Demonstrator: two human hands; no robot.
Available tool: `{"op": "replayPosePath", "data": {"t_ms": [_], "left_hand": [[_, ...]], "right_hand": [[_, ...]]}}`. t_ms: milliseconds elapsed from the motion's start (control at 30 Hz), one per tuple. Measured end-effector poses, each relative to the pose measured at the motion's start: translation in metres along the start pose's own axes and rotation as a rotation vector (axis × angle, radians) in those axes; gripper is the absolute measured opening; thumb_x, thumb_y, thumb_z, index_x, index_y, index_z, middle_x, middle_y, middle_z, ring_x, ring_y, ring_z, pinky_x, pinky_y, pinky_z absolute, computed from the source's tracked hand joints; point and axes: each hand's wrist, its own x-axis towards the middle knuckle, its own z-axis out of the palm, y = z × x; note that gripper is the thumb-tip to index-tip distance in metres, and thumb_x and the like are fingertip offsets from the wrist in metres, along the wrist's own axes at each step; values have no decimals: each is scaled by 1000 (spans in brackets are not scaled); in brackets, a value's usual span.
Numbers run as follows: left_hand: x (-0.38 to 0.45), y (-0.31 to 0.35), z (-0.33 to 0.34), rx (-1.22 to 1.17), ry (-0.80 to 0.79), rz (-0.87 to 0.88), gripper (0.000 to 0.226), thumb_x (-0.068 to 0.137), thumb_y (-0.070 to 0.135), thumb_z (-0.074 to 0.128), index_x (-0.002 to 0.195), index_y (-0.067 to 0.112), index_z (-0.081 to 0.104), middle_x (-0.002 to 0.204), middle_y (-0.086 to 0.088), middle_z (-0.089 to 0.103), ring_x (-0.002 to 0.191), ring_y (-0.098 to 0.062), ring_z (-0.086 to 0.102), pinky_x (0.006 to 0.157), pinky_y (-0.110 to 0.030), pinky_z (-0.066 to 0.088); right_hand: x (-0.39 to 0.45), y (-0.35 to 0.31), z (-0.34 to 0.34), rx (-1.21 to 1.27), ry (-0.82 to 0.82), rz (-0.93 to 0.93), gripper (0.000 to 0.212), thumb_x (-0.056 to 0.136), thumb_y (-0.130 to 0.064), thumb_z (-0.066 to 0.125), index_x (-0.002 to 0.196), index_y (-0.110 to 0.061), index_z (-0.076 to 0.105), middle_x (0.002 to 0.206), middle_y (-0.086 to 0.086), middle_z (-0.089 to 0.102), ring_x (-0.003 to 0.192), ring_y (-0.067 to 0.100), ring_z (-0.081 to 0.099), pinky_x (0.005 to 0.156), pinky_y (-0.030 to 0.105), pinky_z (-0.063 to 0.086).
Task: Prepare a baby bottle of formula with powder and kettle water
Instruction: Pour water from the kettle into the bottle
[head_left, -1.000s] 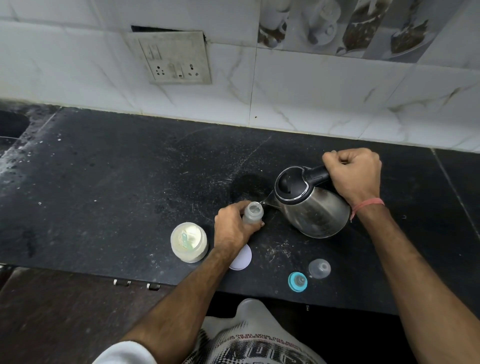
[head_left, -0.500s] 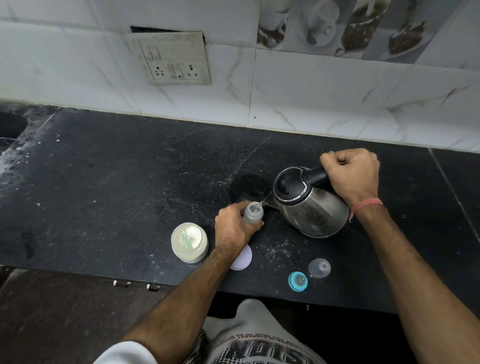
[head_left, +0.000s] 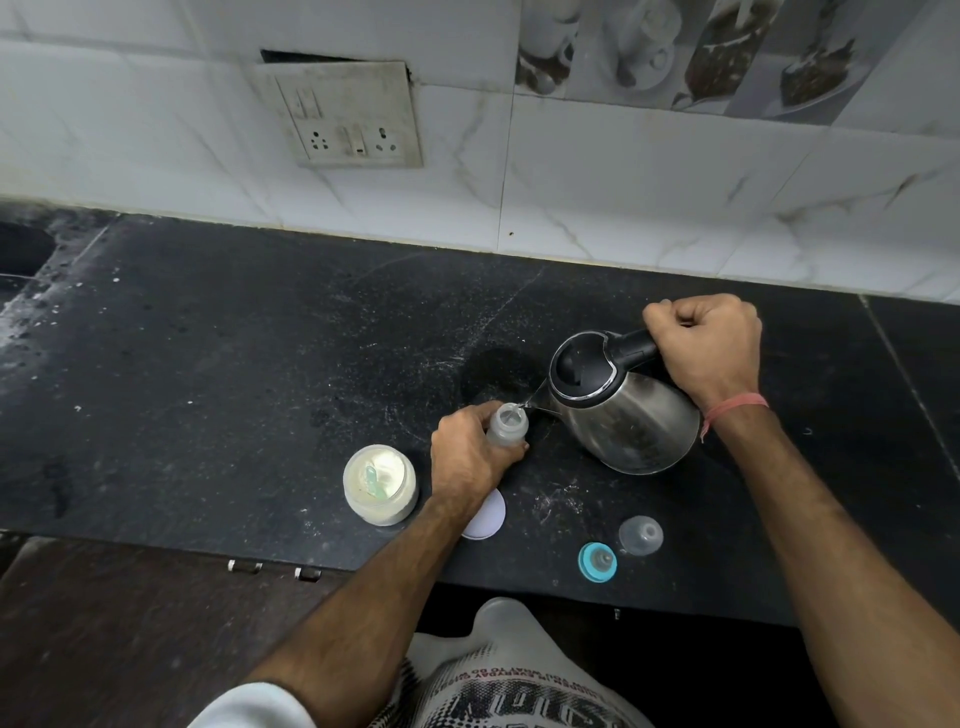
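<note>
The right hand (head_left: 709, 347) is curled tight round the black handle of the steel kettle (head_left: 623, 405), which is tipped to the left so that its spout sits just over the mouth of the baby bottle (head_left: 506, 427), with a thin thread of water running in. The left hand (head_left: 470, 457) grips that small clear bottle, which stands upright on the black worktop (head_left: 234, 364). Just left of this hand stands an open jar of pale powder (head_left: 381, 485) with a greenish scoop lying in it. A white round lid (head_left: 488, 517) lies flat beside the left wrist, partly hidden by it. Nearer the front edge lie a blue collar with a teat (head_left: 597, 561) and, just beside it, a clear cap (head_left: 640, 535). A switch and socket plate (head_left: 345, 117) is set in the white tiled wall behind.
</note>
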Motion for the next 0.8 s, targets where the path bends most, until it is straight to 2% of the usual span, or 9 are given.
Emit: {"op": "replayPosePath", "data": {"t_ms": [67, 167, 433, 567, 800], "left_hand": [[0, 0, 0, 8, -3, 0, 45, 78, 38, 99, 121, 42, 84, 106, 16, 84, 104, -9, 77, 99, -35, 62], [0, 0, 0, -2, -4, -3, 47, 77, 39, 100, 121, 43, 84, 107, 17, 84, 105, -8, 78, 101, -36, 62], [0, 1, 0, -7, -2, -10, 45, 77, 40, 98, 119, 44, 84, 104, 17, 84, 102, -9, 78, 99, -39, 64], [-1, 0, 2, -8, 0, -7, 45, 76, 42, 98, 118, 46, 83, 102, 18, 83, 101, -9, 78, 99, -40, 64], [-1, -1, 3, -24, 8, -20, 48, 75, 40, 100, 120, 45, 82, 105, 15, 84, 105, -14, 78, 101, -43, 64]], "right_hand": [[1, 0, 0, -4, 2, 0, 55, 96, -26, 68, 47, -7, 52, 40, -3, 38, 39, 14, 35, 58, 19, 34], [1, 1, 0, -4, 0, 4, 55, 96, -25, 69, 47, -8, 51, 39, -3, 37, 40, 16, 39, 59, 16, 32], [1, 3, 1, -8, 9, -11, 54, 96, -25, 69, 47, -9, 52, 40, -4, 40, 40, 13, 36, 60, 20, 35], [2, 4, 2, -15, 16, -19, 55, 95, -26, 69, 46, -9, 49, 40, -3, 38, 41, 18, 36, 60, 23, 34], [3, 6, 3, -14, 13, -21, 54, 95, -29, 67, 48, -7, 53, 42, 1, 40, 43, 21, 40, 62, 27, 34]]}}
